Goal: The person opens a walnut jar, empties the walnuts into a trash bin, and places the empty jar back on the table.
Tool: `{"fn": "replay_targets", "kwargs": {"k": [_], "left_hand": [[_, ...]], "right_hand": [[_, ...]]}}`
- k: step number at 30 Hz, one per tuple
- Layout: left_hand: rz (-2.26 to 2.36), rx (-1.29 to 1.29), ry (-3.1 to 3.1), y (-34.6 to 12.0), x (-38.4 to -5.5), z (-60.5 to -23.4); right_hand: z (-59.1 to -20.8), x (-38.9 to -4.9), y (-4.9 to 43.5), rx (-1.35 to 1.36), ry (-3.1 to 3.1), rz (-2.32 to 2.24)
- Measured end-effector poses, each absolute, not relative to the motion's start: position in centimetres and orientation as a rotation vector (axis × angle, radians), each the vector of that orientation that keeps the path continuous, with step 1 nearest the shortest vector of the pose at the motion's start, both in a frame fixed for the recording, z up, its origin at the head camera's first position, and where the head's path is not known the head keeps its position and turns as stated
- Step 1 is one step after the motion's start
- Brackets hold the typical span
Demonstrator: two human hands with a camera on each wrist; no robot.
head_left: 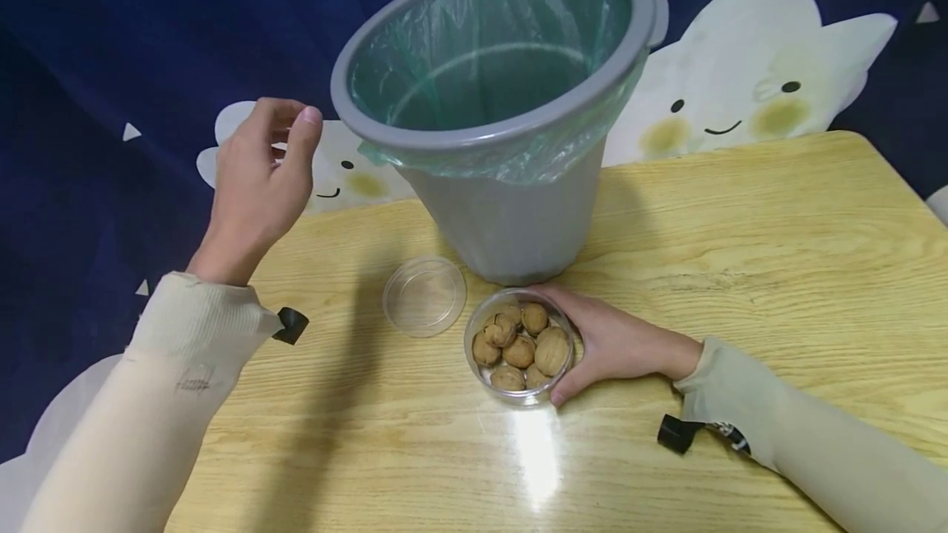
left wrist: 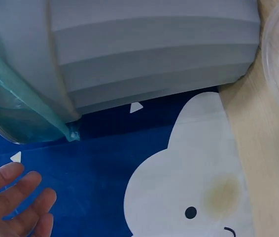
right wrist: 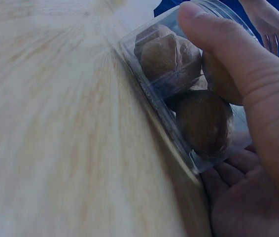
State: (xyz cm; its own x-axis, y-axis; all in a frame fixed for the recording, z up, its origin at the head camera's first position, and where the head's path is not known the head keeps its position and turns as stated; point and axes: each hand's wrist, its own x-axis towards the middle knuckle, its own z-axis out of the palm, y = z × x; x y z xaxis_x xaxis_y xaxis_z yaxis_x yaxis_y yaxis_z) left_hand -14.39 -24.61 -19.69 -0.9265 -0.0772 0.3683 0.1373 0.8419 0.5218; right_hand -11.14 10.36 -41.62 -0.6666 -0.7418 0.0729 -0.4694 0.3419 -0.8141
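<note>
A round clear plastic container (head_left: 481, 374) stands on the wooden table, several walnuts (head_left: 552, 350) inside it. My right hand (head_left: 618, 341) grips its right side, the thumb along the near wall and the other fingers mostly hidden behind it. In the right wrist view, that thumb (right wrist: 228, 44) presses the clear wall, with walnuts (right wrist: 206, 121) showing through. My left hand (head_left: 262, 175) is raised in the air left of the bin's rim, fingers loosely bent; nothing shows in it. The left wrist view also has its fingers (left wrist: 18, 195) apart from the bin.
A grey bin (head_left: 518, 216) lined with a green plastic bag (head_left: 474, 31) stands at the back of the table (head_left: 741, 286). A clear round lid (head_left: 425, 297) lies left of the container. Behind hangs a dark blue cloth (head_left: 244, 23) with smiling clouds.
</note>
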Motion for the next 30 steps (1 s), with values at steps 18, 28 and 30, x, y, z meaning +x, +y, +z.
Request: {"fn": "replay_targets", "kwargs": {"k": [18,28,30], "left_hand": [[-0.623,0.035,-2.729,-23.2,-14.4,-17.1],[-0.566,0.047,-2.745,-22.9,-14.9,-16.0],[-0.556,0.059,-2.752,-22.8,-15.1,-15.8]], "right_hand": [[-41.7,-11.0,10.4,-1.082,2.315,-1.236],[-41.6,-11.0,10.5,-1.085,2.303,-1.242],[-41.5,-11.0,10.4,-1.088,2.299,-1.245]]}}
